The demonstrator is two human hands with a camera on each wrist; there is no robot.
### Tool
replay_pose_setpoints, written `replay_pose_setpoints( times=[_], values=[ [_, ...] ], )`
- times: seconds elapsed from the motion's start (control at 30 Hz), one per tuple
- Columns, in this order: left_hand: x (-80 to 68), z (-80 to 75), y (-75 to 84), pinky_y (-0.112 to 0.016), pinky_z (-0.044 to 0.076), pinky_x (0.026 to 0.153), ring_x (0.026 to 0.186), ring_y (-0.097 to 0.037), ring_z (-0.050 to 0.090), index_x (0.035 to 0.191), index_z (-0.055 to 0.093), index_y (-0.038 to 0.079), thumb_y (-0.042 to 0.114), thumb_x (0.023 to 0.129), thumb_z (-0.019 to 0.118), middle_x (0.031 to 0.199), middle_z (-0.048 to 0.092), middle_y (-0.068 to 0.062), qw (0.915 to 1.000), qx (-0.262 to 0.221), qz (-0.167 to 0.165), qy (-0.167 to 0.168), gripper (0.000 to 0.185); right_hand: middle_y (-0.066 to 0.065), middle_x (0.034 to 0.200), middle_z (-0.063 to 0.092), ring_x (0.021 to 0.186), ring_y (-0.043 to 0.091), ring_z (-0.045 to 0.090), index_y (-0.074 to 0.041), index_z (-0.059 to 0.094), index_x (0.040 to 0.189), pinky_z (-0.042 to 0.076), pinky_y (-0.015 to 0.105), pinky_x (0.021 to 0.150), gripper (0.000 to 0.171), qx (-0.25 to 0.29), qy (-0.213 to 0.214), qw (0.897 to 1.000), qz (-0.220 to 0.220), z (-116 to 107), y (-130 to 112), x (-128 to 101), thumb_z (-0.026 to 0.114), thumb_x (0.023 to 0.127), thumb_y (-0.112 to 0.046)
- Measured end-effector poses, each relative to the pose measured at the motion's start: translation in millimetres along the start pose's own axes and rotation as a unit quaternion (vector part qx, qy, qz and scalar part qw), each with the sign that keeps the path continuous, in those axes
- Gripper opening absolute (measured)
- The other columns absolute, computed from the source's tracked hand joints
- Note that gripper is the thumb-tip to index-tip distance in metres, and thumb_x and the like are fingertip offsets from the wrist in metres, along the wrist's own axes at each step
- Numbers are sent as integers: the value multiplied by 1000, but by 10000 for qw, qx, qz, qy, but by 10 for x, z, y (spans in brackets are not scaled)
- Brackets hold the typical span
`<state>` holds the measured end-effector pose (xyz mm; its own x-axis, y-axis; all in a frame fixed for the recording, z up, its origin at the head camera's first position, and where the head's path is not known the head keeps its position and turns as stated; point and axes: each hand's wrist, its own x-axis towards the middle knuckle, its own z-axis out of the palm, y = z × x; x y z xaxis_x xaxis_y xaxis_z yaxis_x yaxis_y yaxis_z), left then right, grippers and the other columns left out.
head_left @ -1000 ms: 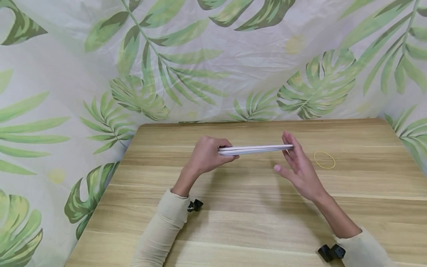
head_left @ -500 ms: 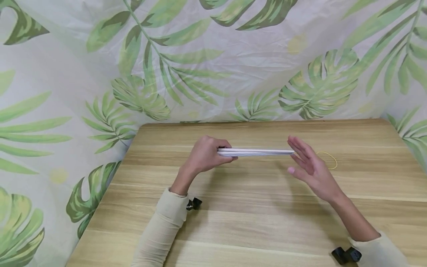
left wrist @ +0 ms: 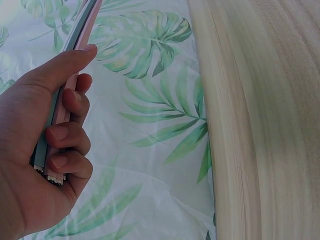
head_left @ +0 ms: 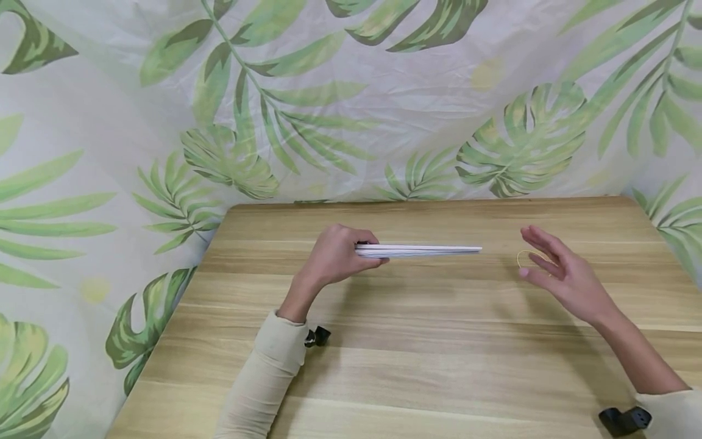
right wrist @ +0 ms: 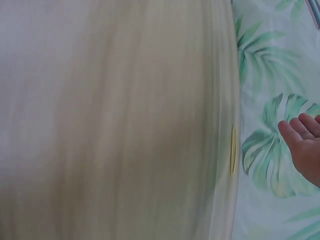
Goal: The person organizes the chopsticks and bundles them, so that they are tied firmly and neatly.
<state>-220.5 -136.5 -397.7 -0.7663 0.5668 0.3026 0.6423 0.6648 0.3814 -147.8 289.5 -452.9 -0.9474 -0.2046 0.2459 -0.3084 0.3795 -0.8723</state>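
Observation:
My left hand [head_left: 337, 256] grips one end of a thin, layered bundle [head_left: 422, 250], held level above the table. From the head it looks white and bluish; in the left wrist view, teal and pink strips [left wrist: 60, 115] with jagged ends show between thumb and curled fingers. What kind of thing it is cannot be made out. My right hand [head_left: 570, 280] is off to the right of the bundle's free end, fingers extended and holding nothing. Behind its fingers a thin yellow rubber band [head_left: 518, 258] lies on the table, partly hidden; the right wrist view shows the band [right wrist: 233, 150] near the table's edge.
A wood-grain table [head_left: 417, 366] fills the lower part of the head view. Leaf-printed cloth [head_left: 329, 110] hangs behind it and at its sides. Small black devices [head_left: 625, 421] sit at both sleeve cuffs.
My right hand has come away from the bundle's free end and shifted right, to over the rubber band. The left hand and the bundle have barely moved.

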Motion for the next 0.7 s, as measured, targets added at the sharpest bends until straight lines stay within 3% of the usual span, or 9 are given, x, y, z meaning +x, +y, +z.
replay_pose_setpoints(
  times=[0.33,0.7],
  values=[
    [8,23,12,-21,40,58,56,-1,50,87,81,19,33,86,91,74,75,10,9999,-19,0,-101,17,34,161,44,121,-29,41,0,36,165,39,-3,95,82,-891,-227,9939,611,-249,198,-27,80,98,-14],
    [8,24,15,-22,43,59,57,-1,51,89,82,19,34,86,91,77,78,9,10000,13,-21,-90,18,39,151,52,114,-31,42,10,49,153,41,-4,91,73,-1273,-150,9910,385,-379,400,62,84,92,-7]
  ],
)
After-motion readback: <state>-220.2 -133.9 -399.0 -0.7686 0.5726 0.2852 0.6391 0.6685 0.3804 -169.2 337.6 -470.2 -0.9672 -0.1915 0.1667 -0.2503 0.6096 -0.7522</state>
